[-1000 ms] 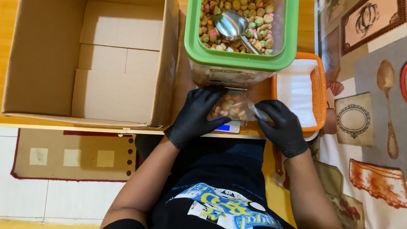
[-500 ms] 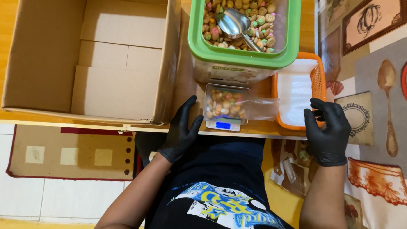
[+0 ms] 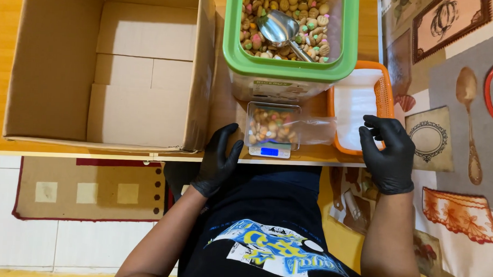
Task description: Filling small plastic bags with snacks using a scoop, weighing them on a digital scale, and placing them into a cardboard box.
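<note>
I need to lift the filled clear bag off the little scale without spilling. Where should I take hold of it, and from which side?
Grip the empty, flattened neck of the clear bag, which trails toward the orange basket, and come in from that side with the right hand. The colourful pieces sit bunched at the other end over the scale, so the neck is slack and easy to pinch, likely keeping the opening uppermost.

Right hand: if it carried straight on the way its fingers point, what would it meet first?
The right hand points up and left, fingertips already at the orange basket; next probably the white sheets inside, though height is unclear.
</note>
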